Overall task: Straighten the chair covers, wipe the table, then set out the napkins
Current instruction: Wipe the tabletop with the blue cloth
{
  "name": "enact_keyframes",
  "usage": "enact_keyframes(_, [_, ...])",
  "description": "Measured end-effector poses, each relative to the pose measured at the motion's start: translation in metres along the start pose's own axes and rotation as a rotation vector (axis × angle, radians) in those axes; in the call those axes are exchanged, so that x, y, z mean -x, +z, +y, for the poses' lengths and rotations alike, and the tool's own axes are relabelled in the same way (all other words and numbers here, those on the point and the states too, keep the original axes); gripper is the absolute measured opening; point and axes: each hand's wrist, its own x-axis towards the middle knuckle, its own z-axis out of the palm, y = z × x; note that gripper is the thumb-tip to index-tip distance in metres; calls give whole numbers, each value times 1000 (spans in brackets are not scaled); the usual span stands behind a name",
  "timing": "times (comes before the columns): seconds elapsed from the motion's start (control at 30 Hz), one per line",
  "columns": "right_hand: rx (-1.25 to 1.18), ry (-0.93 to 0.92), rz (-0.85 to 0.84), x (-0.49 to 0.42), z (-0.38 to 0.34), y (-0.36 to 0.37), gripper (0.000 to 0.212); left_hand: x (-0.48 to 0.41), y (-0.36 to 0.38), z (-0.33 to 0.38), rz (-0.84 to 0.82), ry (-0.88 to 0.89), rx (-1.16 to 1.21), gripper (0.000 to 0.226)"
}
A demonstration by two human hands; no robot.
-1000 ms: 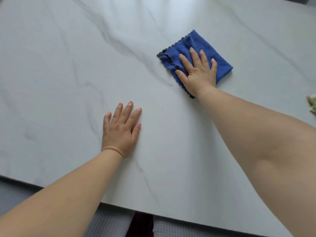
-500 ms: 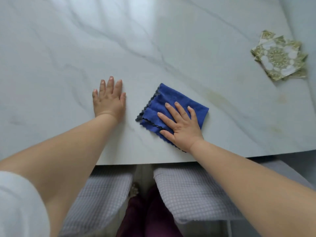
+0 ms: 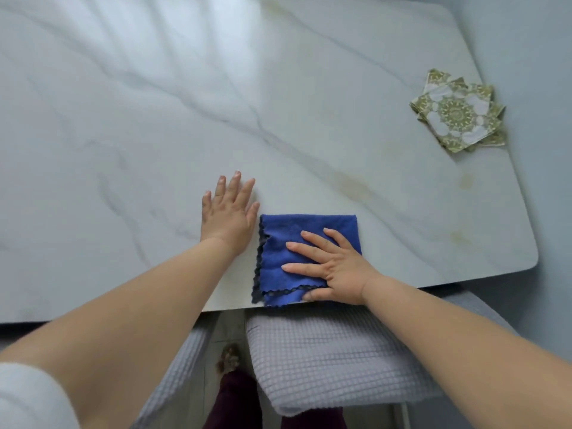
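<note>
A folded blue cloth point(image 3: 288, 246) lies at the near edge of the white marble table point(image 3: 154, 134). My right hand point(image 3: 331, 267) presses flat on the cloth, fingers spread and thumb at the table edge. My left hand point(image 3: 229, 212) rests flat on the bare tabletop just left of the cloth, fingers apart, holding nothing. A fanned stack of green and white patterned napkins point(image 3: 458, 113) sits near the table's right end. Below the edge are two chairs with grey waffle-textured covers, one under my right arm point(image 3: 322, 360) and one at the left point(image 3: 173, 376).
Faint yellowish stains point(image 3: 353, 184) mark the marble right of the cloth. The table's rounded right corner point(image 3: 526, 264) borders pale floor. My feet and dark trousers point(image 3: 235, 394) show between the chairs.
My right hand has dragged the cloth from far out on the table back to the near edge, beside my left hand. The view has shifted right, and the napkins now show.
</note>
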Motion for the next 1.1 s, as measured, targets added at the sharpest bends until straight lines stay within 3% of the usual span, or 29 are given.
enact_keyframes(0.27, [23, 116, -33, -79, 114, -51, 72, -14, 20, 11, 140, -135, -48, 64])
enact_keyframes(0.63, [40, 147, 9, -220, 240, -108, 68, -19, 24, 11, 185, -136, -110, 54])
enact_keyframes(0.87, [52, 148, -7, -225, 243, -114, 69, -19, 27, 11, 206, -135, -118, 54])
enact_keyframes(1.1, [40, 177, -7, -165, 196, -87, 69, -21, 23, 13, 195, -153, -111, 58])
